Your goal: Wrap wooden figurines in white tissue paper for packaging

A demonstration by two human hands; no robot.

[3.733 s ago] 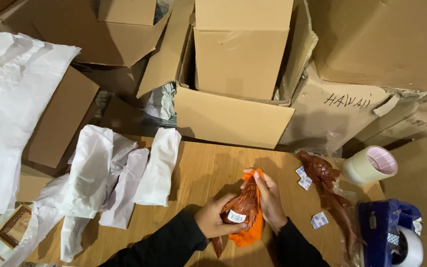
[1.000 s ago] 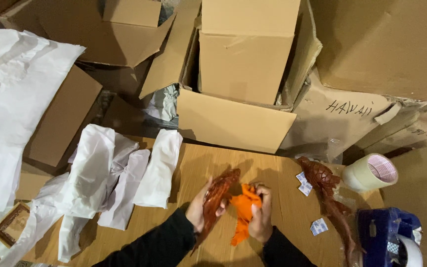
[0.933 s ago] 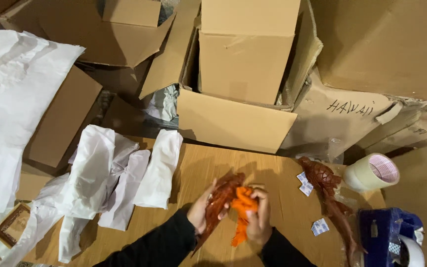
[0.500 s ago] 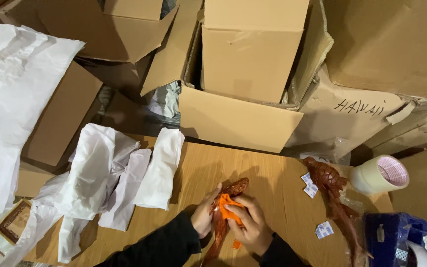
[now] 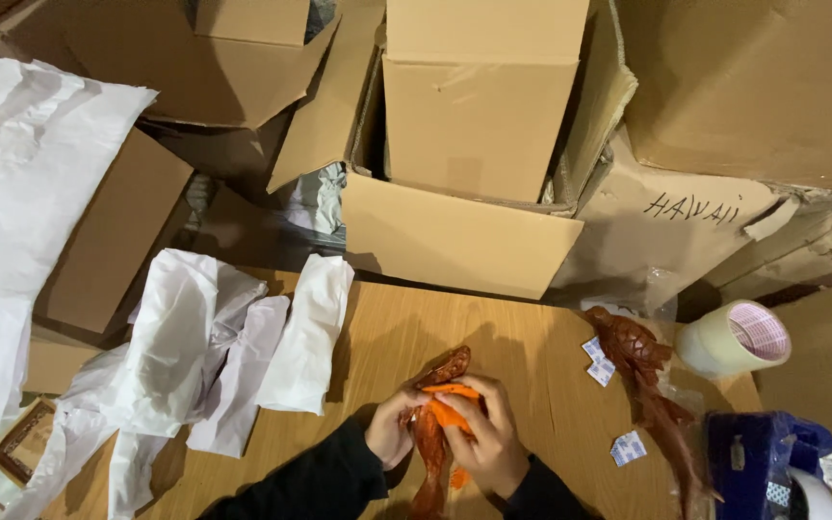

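Since a second ago, drawn closer together over the wooden counter (image 5: 358, 337), with the orange wrap (image 5: 447, 412) shifted from beside the carved brown fish (image 5: 432, 424) onto its middle. Left hand (image 5: 392, 429) curled around the fish's left flank, fingers closed on the wood. Right hand (image 5: 488, 438) laid over the wrap, fingertips pinching the orange material against the fish body. Fish lying near the counter's near edge, head up toward the open cardboard box (image 5: 455, 231), tail running out of view at the bottom. Left of the hands, crumpled white paper sheets (image 5: 233, 356). Right of them, a second carved fish (image 5: 652, 385) in clear plastic, small white packets (image 5: 597, 358), a tape roll (image 5: 734, 337) and a blue tape dispenser (image 5: 763, 462).
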